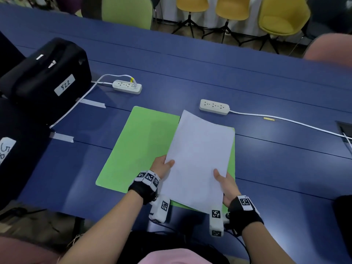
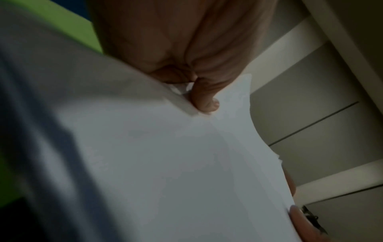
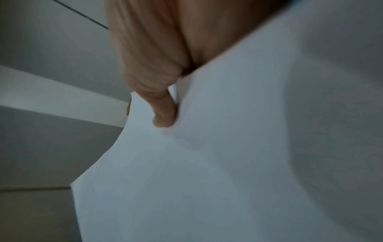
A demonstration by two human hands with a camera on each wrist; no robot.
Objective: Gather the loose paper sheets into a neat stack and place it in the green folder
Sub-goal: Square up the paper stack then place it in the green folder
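Observation:
A stack of white paper sheets hangs tilted above the right half of the open green folder, which lies flat on the blue table. My left hand pinches the stack's left edge, thumb on top. My right hand pinches the right edge the same way. In the left wrist view the thumb presses into the paper, with green folder behind. The right wrist view shows my thumb on the paper. The fingers under the sheets are hidden.
Two white power strips with cables lie beyond the folder. A black case labelled 522 sits at the left. Grey tape strips mark the table. Chairs stand past the far edge.

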